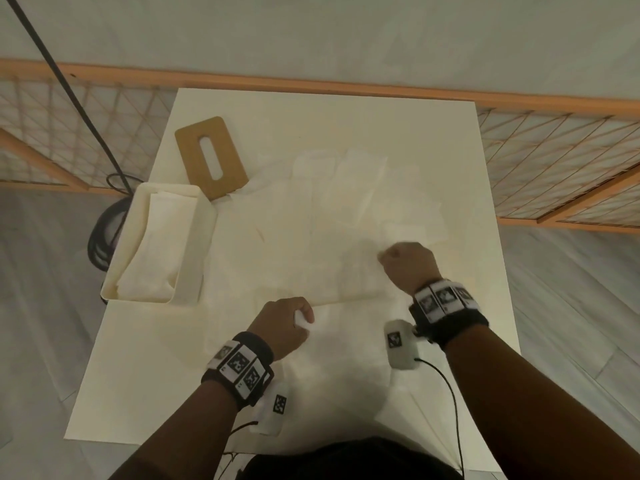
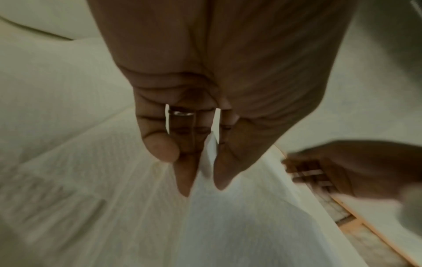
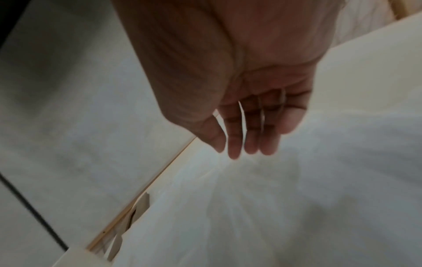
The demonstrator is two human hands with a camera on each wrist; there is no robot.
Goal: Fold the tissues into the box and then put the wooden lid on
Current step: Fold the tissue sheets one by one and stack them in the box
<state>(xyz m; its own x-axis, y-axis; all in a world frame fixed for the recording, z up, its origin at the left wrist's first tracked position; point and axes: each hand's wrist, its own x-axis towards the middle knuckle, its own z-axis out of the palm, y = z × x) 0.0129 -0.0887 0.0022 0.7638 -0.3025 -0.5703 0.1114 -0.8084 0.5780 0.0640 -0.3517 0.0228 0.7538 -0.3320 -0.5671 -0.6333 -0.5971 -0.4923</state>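
White tissue [image 1: 311, 258] | pinched by left hand [image 1: 282, 325] | under right hand [image 1: 408, 266]

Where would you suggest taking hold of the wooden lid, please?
Take the wooden lid by its two long edges, coming from above. It lies flat on the table, its near corner resting on tissue; the central slot also offers a finger hold.

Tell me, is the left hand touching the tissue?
Touching. The left wrist view shows the left hand pinching an edge of the tissue between thumb and fingers. The head view also shows white tissue in that hand.
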